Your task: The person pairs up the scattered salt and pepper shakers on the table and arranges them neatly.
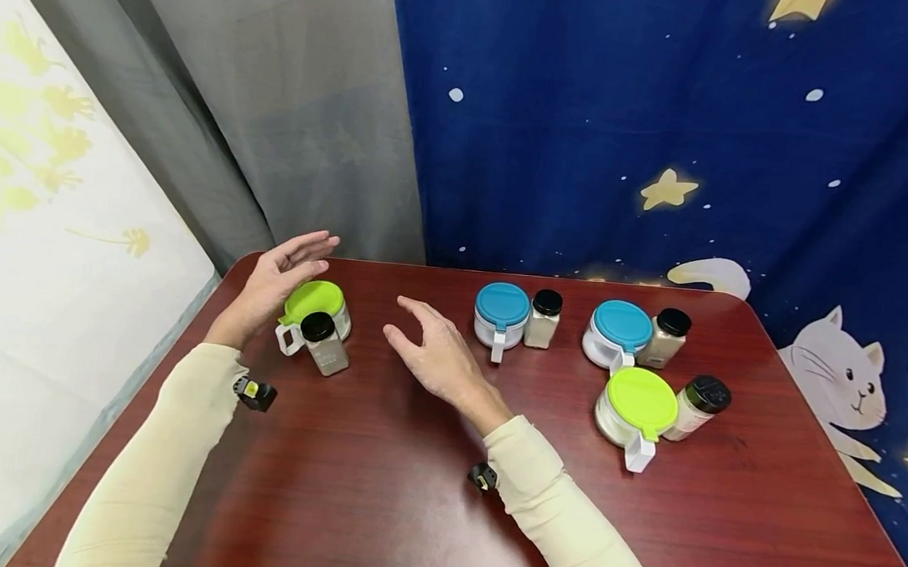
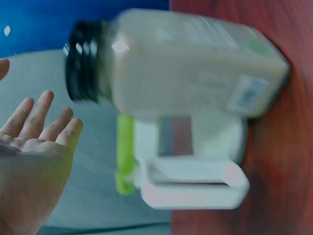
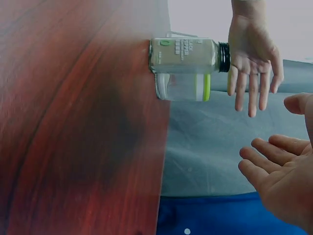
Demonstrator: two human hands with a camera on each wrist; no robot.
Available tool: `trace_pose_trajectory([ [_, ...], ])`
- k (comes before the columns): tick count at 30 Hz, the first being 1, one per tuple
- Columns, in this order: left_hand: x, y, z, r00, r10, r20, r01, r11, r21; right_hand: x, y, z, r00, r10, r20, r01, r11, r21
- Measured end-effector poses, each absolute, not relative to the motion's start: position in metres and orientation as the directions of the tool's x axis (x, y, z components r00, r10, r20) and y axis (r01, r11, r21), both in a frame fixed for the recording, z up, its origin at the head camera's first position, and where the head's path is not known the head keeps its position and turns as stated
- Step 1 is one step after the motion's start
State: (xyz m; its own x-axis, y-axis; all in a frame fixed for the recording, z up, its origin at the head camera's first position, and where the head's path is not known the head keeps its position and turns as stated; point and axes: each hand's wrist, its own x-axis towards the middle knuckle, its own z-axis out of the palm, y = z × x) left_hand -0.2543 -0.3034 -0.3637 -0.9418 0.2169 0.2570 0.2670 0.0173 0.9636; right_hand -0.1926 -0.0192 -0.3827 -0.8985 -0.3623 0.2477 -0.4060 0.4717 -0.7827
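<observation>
My left hand (image 1: 277, 281), fingers extended, hovers just behind and above a glass jar with a lime-green lid (image 1: 314, 302) and a white handle. In front of that jar stands a square pepper shaker (image 1: 324, 346) with a black cap, filled with grey-beige powder. The left wrist view shows the shaker (image 2: 195, 63) large, with the jar's white handle (image 2: 195, 188) beside it; nothing is in the left hand's palm. My right hand (image 1: 444, 354) is held over the middle of the table with fingers spread and holds nothing.
Along the back stand a blue-lidded jar (image 1: 501, 314) and a black-capped shaker (image 1: 543, 320). Farther right are another blue-lidded jar (image 1: 619, 331) and shaker (image 1: 664, 339), then a green-lidded jar (image 1: 637, 407) and shaker (image 1: 696, 409). Curtains (image 1: 504, 152) hang behind the table (image 1: 387, 481).
</observation>
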Motion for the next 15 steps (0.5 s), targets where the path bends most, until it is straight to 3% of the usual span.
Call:
trace_pose_trajectory([
  [15, -0.257, -0.349, -0.397, -0.98, 0.102, 0.172, 0.171, -0.023, 0.985, -0.19, -0.052, -0.398, -0.891, -0.406, 0.204, -0.404, 0.5, -0.766],
])
